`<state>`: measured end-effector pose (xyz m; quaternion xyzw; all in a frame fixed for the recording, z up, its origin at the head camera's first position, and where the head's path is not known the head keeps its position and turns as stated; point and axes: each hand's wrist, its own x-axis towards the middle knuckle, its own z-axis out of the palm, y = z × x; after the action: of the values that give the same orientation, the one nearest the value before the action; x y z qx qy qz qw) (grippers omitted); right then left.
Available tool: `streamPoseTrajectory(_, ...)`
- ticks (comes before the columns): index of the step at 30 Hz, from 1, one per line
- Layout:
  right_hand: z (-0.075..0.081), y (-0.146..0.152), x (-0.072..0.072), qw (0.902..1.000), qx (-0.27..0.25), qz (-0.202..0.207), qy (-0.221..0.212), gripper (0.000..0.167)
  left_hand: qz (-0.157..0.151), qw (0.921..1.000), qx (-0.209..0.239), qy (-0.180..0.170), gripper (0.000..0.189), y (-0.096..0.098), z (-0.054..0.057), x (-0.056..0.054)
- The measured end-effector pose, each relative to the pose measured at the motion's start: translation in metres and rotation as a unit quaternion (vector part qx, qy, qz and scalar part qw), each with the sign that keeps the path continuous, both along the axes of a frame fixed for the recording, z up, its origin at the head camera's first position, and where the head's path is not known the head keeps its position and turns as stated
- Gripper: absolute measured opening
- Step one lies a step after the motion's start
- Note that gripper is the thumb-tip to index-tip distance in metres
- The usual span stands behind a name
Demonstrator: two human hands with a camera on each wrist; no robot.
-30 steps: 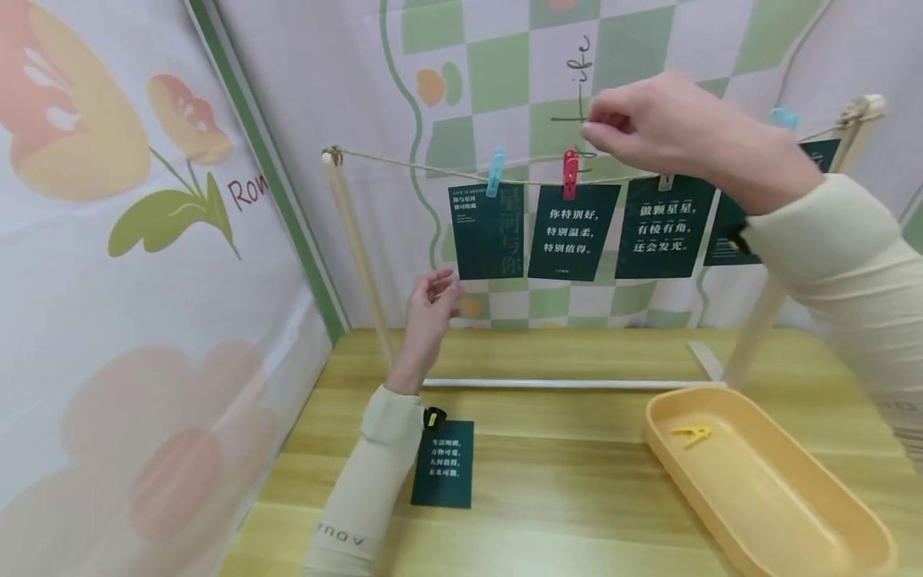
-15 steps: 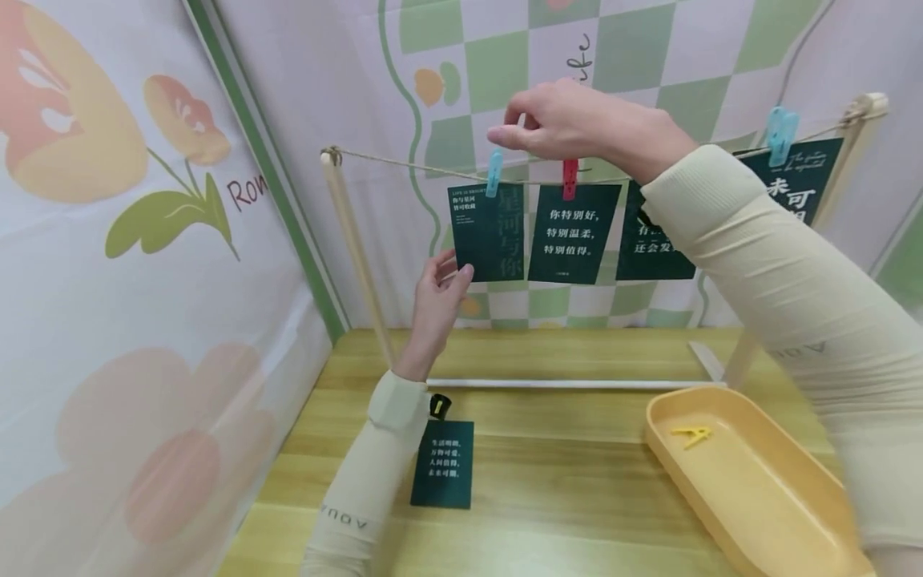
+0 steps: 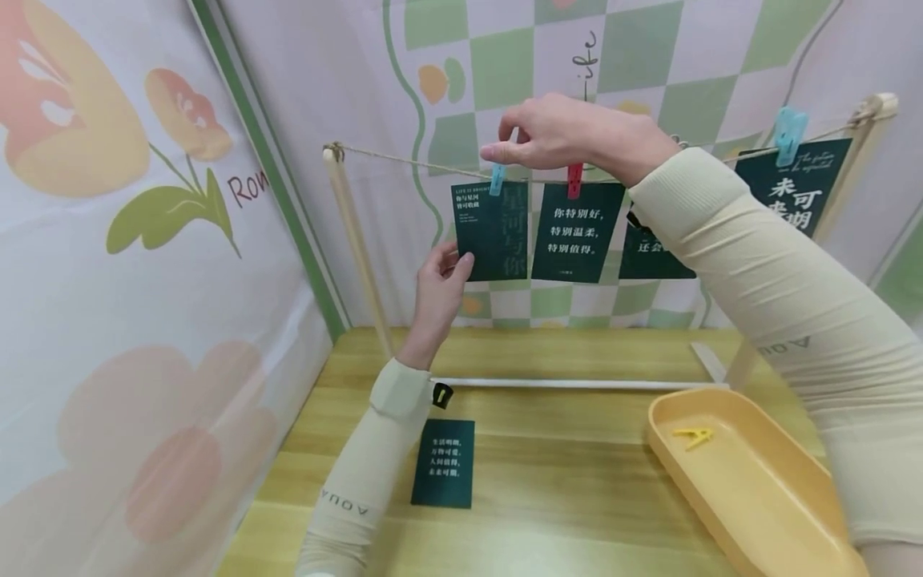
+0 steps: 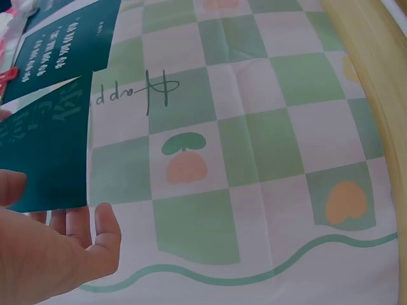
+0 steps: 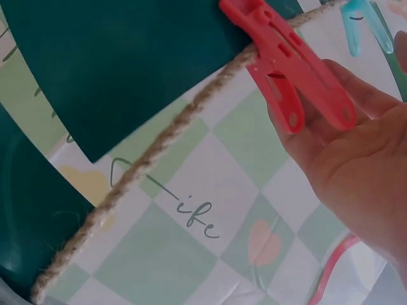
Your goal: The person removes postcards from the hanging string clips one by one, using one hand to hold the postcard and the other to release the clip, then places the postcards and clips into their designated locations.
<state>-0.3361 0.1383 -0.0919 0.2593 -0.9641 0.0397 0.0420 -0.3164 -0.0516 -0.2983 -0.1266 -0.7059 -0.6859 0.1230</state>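
A dark green card [image 3: 492, 232] with white print hangs leftmost on a twine line, held by a light blue clothespin [image 3: 497, 181]. My left hand [image 3: 441, 292] pinches this card at its lower left edge, thumb in front and fingers behind, as the left wrist view [image 4: 54, 254] also shows. Just above the blue clothespin is my right hand [image 3: 558, 132], thumb and index finger apart; in the right wrist view the hand [image 5: 356, 146] lies behind a red clothespin [image 5: 286, 70], close to the blue clothespin [image 5: 365, 25]. I see no grip on either clothespin.
Other green cards [image 3: 578, 232] hang further right from the twine [image 3: 411, 163], strung between wooden posts [image 3: 356, 248]. One card [image 3: 443, 465] lies on the wooden table [image 3: 562, 481]. A yellow tray [image 3: 757, 489] at right holds a yellow clothespin [image 3: 694, 437].
My right hand has come left along the twine to the blue clothespin, lowering slightly at the end. My left hand has moved up and taken hold of the leftmost card's edge.
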Motion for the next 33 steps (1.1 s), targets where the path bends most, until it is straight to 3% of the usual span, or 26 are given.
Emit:
streamPoseTrajectory(12,-0.006,-0.008,0.001,0.9992,-0.027,0.027,0.008,0.053,0.018,0.9992,0.012,0.034,0.027,0.001,0.005,0.003)
streamPoseTrajectory(19,-0.007,-0.011,0.002,0.9985,-0.045,0.029,0.01,0.047,0.018,0.999,0.024,0.032,0.026,0.0,0.008,0.006)
streamPoseTrajectory(26,-0.01,-0.012,0.005,0.9954,-0.048,0.042,0.071,0.04,0.003,0.9988,0.041,0.025,0.025,0.001,0.011,0.008)
streamPoseTrajectory(33,-0.013,-0.009,0.012,0.9824,-0.094,0.07,0.146,0.033,0.002,0.9991,0.039,0.017,0.025,0.001,0.009,0.01)
